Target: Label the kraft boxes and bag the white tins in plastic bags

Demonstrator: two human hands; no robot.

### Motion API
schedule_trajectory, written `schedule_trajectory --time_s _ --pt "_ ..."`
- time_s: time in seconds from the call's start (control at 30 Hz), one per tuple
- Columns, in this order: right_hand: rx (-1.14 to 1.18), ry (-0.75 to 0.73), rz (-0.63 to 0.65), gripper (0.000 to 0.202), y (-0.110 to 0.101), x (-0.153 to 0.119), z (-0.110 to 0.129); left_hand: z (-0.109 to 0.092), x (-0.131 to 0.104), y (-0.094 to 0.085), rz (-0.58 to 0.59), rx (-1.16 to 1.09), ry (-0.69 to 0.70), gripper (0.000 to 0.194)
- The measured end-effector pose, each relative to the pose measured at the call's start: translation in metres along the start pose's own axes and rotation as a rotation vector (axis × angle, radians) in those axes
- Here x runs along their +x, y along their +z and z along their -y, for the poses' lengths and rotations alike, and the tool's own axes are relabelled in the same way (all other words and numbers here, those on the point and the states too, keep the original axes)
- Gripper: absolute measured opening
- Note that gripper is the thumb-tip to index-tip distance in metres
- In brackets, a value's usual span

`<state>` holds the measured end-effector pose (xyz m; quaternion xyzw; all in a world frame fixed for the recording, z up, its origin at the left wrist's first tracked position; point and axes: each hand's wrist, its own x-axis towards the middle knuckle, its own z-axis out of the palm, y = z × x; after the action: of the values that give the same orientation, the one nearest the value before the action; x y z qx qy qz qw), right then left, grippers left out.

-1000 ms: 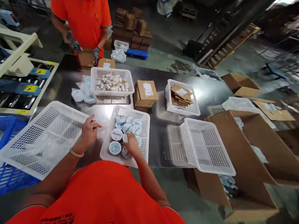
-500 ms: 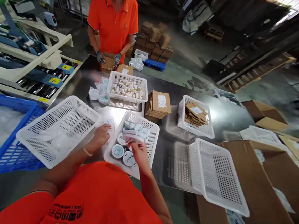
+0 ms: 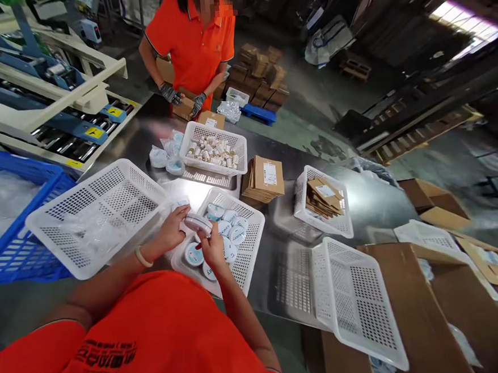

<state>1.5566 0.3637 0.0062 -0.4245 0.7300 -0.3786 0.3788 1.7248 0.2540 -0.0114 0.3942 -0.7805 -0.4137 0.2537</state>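
My right hand [image 3: 213,247] grips a round flat tub [image 3: 198,224] with a clear side, tilted above the near left part of a white basket [image 3: 253,240]. In that basket lie several round tubs [image 3: 194,253] with white and pale blue lids, some printed "beauty". My left hand [image 3: 173,230] is just left of the held tub, its fingers curled. Beyond its fingertips shows a white printed round piece [image 3: 180,204]; whether the fingers hold it or only touch it is hidden.
A white basket [image 3: 122,167] with clear plastic bags stands left, beside a blue crate [image 3: 31,247]. Ahead are bagged tubs [image 3: 174,166], a basket of small bottles [image 3: 216,169] and stacked flat cartons [image 3: 262,180]. Opposite, a gloved co-worker [image 3: 192,48] handles a carton.
My right hand has moved left with the tub, bringing it close to my left hand. More of the tubs in the basket show now. The co-worker has leaned slightly.
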Motion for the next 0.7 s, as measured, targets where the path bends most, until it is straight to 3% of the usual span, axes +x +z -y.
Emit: schedule_trajectory --time_s 0.17,0.27,0.37,0.5,0.6,0.7 --pt "-0.749 -0.036 0.098 0.029 0.0 -0.005 0.026 -0.007 0.0 0.002 0.034 0.063 -0.011 0.081" --pt "-0.99 -0.017 0.136 0.035 0.004 -0.009 0.041 -0.011 -0.002 0.006 0.026 0.092 -0.036 0.078" --pt "-1.095 -0.008 0.148 0.039 0.01 -0.009 0.051 -0.016 -0.01 0.016 0.055 0.113 0.002 0.078" --pt "-1.132 -0.077 0.299 0.042 0.006 -0.001 0.053 -0.022 -0.017 0.02 0.055 0.102 0.06 0.078" --pt "-1.042 -0.172 0.331 0.05 -0.007 0.01 0.049 -0.016 -0.002 0.001 0.035 0.03 0.012 0.069" --pt "-0.899 -0.322 0.348 0.046 -0.016 0.032 0.04 -0.004 0.031 -0.031 -0.025 -0.064 -0.014 0.055"
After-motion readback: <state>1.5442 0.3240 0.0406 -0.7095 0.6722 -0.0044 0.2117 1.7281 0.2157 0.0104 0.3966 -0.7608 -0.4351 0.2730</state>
